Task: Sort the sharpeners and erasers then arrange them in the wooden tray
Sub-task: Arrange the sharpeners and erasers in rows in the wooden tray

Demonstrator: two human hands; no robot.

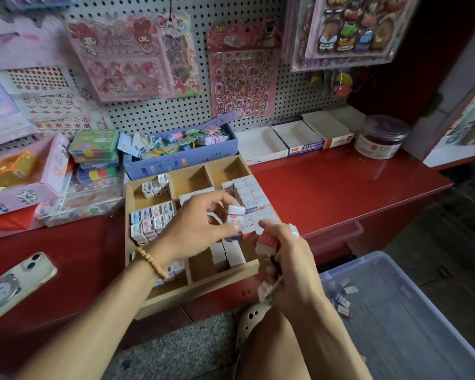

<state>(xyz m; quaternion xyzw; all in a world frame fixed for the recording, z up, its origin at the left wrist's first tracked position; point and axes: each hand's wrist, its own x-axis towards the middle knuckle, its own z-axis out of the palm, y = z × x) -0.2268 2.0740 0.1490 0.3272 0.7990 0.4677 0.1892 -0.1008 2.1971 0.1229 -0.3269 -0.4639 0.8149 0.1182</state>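
Over the tray on the red surface, the left hand pinches one eraser. The right hand grips several erasers, count unclear. The tray shows six compartments, two bare.

left hand reaches forward, wrist beaded, thumb and fingertips pinching a small eraser. right hand sits nearer, fingers curled round a clutch of erasers.

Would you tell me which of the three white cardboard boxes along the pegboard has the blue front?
The middle box: its front panel is blue, whereas the left box and right box have white fronts.
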